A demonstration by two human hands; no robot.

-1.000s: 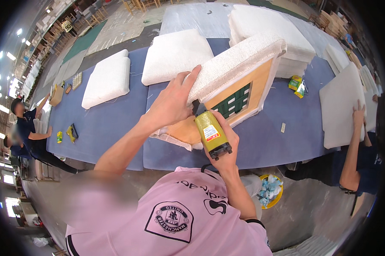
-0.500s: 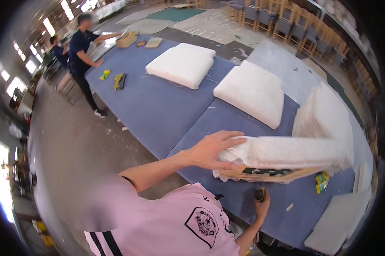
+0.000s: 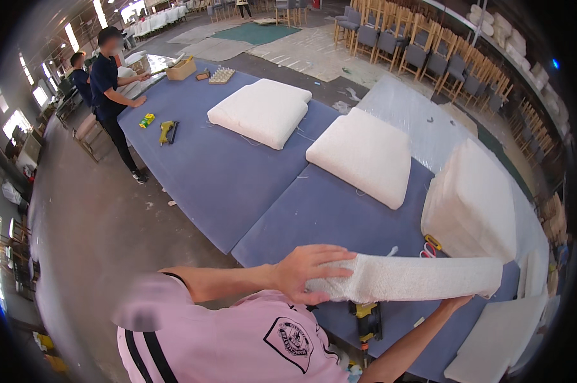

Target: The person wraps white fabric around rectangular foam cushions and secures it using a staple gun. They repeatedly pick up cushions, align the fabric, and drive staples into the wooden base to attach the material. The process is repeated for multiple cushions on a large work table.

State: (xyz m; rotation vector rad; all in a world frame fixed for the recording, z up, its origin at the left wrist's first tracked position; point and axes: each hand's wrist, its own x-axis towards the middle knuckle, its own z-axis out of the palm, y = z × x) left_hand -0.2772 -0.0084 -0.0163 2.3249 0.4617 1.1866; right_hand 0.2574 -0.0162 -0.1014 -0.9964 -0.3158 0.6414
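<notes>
1. Off to the left, a co-worker (image 3: pixel 106 80) in dark clothing stands at the far end of the blue table (image 3: pixel 192 182), one hand on it, beside a concrete-grey floor (image 3: pixel 141 223).
2. Along the tabletop we go: a yellow-green box (image 3: pixel 146 120), a far staple gun (image 3: pixel 167 132), an open-topped box (image 3: pixel 181 68), a tray of small pieces (image 3: pixel 222 76). Two white cushions (image 3: pixel 261 113) lie flat (loose threads trailing from them), with stacked chairs (image 3: pixel 387 42) beyond.
3. Now the edges! The table's left edge slants down toward the wearer; a seam crosses the blue covering. A broad blue stretch separates the far staple gun from that seam, while the right side is tighter: red-handled scissors (image 3: pixel 428 249) and a yellow knife (image 3: pixel 433 242) sit just beside a cushion stack (image 3: pixel 470 201).
4. And here's the held cushion (image 3: pixel 422 279), up on its side at the near edge: white, nubbly, long narrow side uppermost, left corner puckered.
5. The left hand (image 3: pixel 314 273) clasps its left end, fingers spread over it, thumb lower. The right hand (image 3: pixel 457 303) is under the right end; its fingers are hidden, so that grip I can't tell. Between them, a near staple gun (image 3: pixel 366 319) peeks out below.
</notes>
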